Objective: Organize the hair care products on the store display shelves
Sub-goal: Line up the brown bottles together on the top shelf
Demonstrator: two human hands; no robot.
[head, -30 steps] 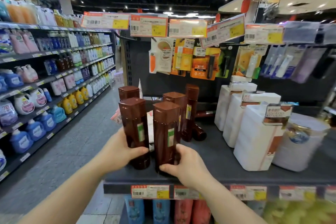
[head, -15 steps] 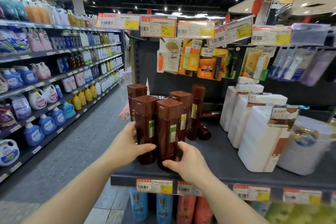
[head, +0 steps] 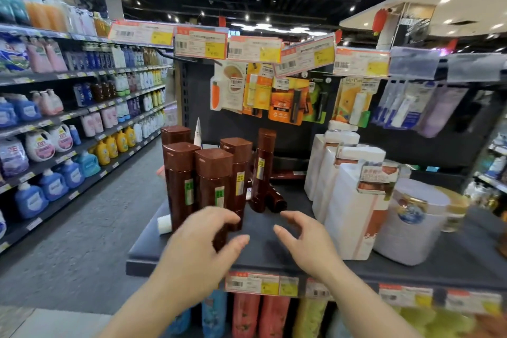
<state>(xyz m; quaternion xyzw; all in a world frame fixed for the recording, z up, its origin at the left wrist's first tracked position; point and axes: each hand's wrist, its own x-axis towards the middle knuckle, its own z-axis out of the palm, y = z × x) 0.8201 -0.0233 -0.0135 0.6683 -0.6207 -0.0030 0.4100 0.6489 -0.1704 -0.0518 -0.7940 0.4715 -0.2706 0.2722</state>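
**Five brown bottles grouped, both hands empty**

Head view: brown bottles [head: 211, 186] stand clustered upright at the shelf [head: 274, 255] front, likely for a neat facing. Left hand [head: 197, 252] and right hand [head: 304, 244] hover just before them, fingers loosely spread, holding nothing.

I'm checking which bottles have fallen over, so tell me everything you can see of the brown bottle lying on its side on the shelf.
The lying brown bottle is glossy dark brown, plastic by its look, and rests on its side on the dark shelf, one end toward the camera. It lies right behind the tall upright brown bottle, which hides part of it, so whether they touch is unclear. No label shows. Neither hand touches it; the right hand hovers in front.
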